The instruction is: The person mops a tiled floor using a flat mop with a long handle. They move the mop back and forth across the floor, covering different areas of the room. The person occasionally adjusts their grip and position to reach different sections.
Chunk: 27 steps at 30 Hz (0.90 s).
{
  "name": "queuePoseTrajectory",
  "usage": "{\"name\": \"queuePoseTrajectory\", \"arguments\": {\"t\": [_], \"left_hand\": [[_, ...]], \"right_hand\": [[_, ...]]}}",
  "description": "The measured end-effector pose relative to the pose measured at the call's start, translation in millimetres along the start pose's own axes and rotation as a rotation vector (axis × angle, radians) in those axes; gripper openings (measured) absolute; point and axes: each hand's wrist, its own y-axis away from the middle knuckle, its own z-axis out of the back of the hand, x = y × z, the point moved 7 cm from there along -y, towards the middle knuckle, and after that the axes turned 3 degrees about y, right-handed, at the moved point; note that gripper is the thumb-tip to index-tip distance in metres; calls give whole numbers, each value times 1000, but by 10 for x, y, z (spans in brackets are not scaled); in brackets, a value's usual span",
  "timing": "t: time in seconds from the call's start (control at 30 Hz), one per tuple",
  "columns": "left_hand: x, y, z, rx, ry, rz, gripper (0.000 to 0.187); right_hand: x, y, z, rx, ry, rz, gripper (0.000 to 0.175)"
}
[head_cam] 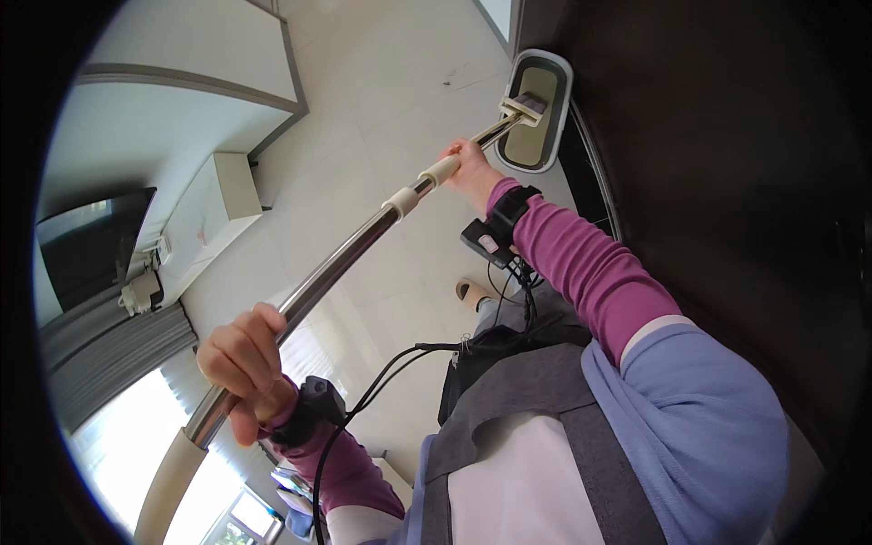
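A sponge mop with a shiny metal pole [340,266] runs slantwise from the lower left to the upper right. My left hand [242,361] is wrapped around the upper pole, close to the cream handle grip [170,477]. Farther down, my right hand [470,167] grips the pole by a cream sleeve [443,169]. The mop's grey sponge head [530,103], in a cream frame, is at a long bucket [567,75] with rounded ends and a grey-white rim. Murky yellowish liquid [535,143] shows in the bucket; whether the sponge touches it I cannot tell.
The bucket stands on the pale tiled floor [402,102] beside a large dark panel [715,136]. A white low cabinet [218,197] and a television [95,238] are at left. Black cables [381,371] run from my left wrist to my waist. A slippered foot [472,294] is below.
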Motion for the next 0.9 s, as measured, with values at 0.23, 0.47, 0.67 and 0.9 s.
{"name": "queuePoseTrajectory", "arguments": {"t": [0.23, 0.47, 0.67, 0.9], "left_hand": [[15, 140, -9, -157, -165, 59, 51], [-17, 226, -117, -332, -204, 38, 50], [-73, 198, -214, -317, -258, 84, 42], [-134, 231, -269, -423, -290, 109, 44]], "right_hand": [[-39, -112, 138, -55, 49, -2, 13], [28, -38, 171, -102, 102, 88, 8], [60, 89, 118, -115, 154, 130, 10], [123, 210, 93, -124, 282, 156, 11]]}}
